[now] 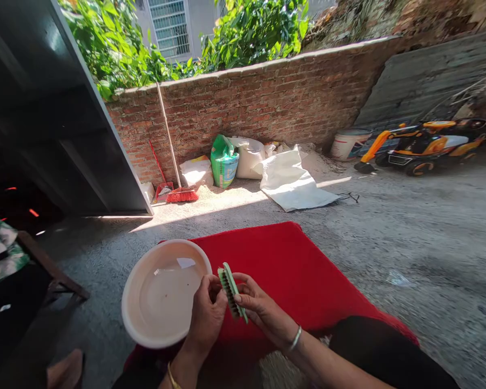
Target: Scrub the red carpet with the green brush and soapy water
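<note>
Now green brush [231, 292] gripped between left hand [208, 316], right hand [260, 309].

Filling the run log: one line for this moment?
left hand: holds brush | right hand: holds brush | basin: water, on red mat

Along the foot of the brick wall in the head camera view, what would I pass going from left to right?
Red dustpan → red broom → white sack → green bag → flat white sack on the ground → white bucket → orange toy car.
</note>
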`<state>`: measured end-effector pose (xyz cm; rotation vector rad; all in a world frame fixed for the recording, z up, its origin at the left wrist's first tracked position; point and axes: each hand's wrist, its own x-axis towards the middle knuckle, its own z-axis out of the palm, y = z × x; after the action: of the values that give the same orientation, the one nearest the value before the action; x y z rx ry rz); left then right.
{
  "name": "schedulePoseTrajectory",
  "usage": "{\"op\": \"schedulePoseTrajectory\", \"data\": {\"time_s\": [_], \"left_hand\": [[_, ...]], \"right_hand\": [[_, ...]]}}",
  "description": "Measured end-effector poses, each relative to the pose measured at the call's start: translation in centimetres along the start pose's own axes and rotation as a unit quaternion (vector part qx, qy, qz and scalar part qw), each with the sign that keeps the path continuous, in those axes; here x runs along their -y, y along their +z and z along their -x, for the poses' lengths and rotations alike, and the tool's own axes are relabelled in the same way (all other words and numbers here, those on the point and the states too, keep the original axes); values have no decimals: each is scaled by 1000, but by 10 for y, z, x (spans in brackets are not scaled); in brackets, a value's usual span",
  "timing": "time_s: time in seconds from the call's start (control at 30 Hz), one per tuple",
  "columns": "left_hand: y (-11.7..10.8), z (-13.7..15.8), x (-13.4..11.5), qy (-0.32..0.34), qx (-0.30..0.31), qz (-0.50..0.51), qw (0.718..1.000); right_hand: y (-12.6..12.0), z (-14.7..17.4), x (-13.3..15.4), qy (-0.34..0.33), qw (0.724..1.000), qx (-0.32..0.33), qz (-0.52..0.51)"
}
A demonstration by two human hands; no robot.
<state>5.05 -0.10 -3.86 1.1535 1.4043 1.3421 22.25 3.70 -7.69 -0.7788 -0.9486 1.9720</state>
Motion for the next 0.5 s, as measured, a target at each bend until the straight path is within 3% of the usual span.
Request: {"op": "schedulePoseTrajectory", "data": {"time_s": [0.5], "left_hand": [[3, -1, -1, -14, -18, 12, 1000]], "right_hand": [[9, 4, 8, -1, 1000, 5, 5]]}}
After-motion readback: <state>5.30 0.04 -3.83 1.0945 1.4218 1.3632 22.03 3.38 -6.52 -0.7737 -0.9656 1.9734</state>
